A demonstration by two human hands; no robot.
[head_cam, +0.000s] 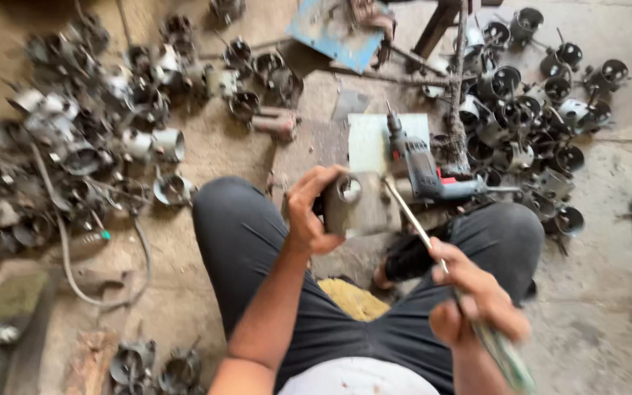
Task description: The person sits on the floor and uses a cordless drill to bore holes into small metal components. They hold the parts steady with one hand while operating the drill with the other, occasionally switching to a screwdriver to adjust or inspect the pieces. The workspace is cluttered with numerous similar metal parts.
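Metal housing (356, 205), grey and boxy with a round opening in its face, sits in the grip of the left hand (310, 212), raised above the lap between the person's knees. The fingers curl over its top edge and the thumb presses its near side. The right hand (473, 296) is closed around the green handle of a long screwdriver (418, 227), whose thin shaft slants up and left until its tip meets the right edge of the housing. Both hands are blurred by motion, the right one more so. The person sits on the floor in dark trousers (257, 249), knees spread, with a yellow-brown cushion (356, 300) showing between the legs.

Just beyond the housing lies a blue-grey power drill (422, 168) with a red switch, its bit pointing away, resting partly on a pale flat plate (371, 139). To the left, a large heap of grey metal parts (89, 132) with round openings covers the dusty floor (608, 292), with a hose curling near it. To the right, a second heap of similar parts (535, 110) spreads out. Farthest off, a blue sheet of metal (327, 29) lies tilted beside a dark post.
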